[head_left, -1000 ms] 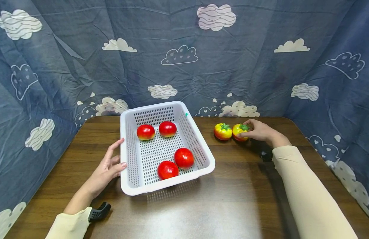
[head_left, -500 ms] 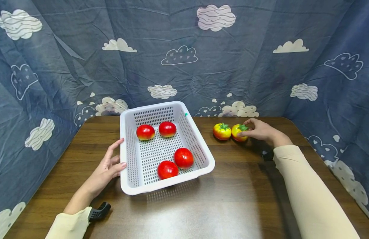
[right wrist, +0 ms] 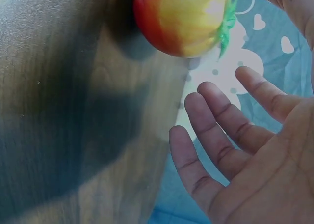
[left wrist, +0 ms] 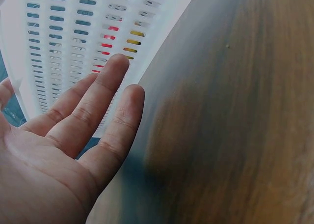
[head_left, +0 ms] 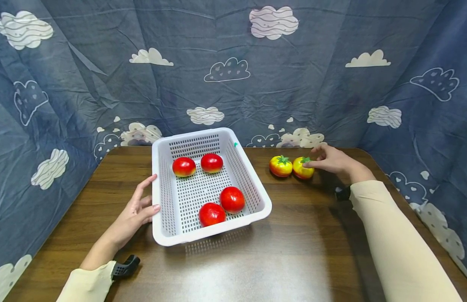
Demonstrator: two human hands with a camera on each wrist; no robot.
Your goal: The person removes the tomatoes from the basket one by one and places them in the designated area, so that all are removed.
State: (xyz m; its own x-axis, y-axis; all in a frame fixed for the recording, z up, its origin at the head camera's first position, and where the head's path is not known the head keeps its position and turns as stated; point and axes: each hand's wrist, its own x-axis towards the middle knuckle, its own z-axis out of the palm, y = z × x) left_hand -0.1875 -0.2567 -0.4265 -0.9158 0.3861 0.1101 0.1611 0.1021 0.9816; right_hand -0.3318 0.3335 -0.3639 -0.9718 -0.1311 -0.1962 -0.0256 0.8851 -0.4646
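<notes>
In the head view my left hand (head_left: 131,218) rests against the left side of a white perforated plastic basket (head_left: 259,214), thumb and index fingertip at its rim. The left wrist view shows its other fingers spread loosely along the basket wall (left wrist: 68,32). My right hand (head_left: 333,161) is beside the right one of two yellow-red tomatoes (head_left: 302,171) with green leafy tops. In the right wrist view its fingers (right wrist: 184,148) are extended and apart from the tomato (right wrist: 184,17), holding nothing. The left tomato (head_left: 280,167) sits close alongside.
Several red, tomato-like fruits lie in the basket: a pair at the back, including one with a yellow underside (head_left: 184,167), and a pair at the front, including a glossy one (head_left: 232,199). Behind the wooden table (head_left: 293,251) hangs a blue cloud-print cloth (head_left: 225,100).
My right hand has loosened from around the right tomato and drawn slightly to the right. The tomatoes, the basket and my left hand have stayed in place.
</notes>
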